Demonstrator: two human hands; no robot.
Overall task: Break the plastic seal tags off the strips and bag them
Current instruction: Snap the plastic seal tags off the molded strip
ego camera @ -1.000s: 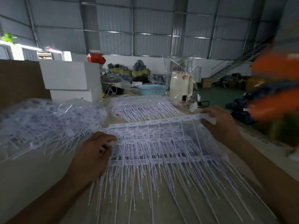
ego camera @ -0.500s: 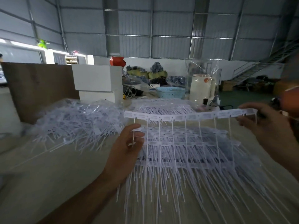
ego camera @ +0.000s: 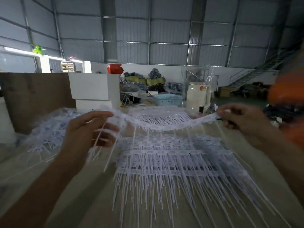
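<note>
Head view: left hand (ego camera: 89, 132) and right hand (ego camera: 241, 118) each pinch an end of one white plastic seal-tag strip (ego camera: 164, 125), sagging left to right, thin tails hanging down. It's lifted above a flat stack of matching strips (ego camera: 172, 158) on the beige tabletop (ego camera: 82, 195); count blurred.

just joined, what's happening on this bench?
A person holds one strip of white seal tags up by its ends, left hand and right hand each gripping one, so it sags in the middle. A stack of strips lies on the table below; loose tags in a clear bag sit left.
</note>
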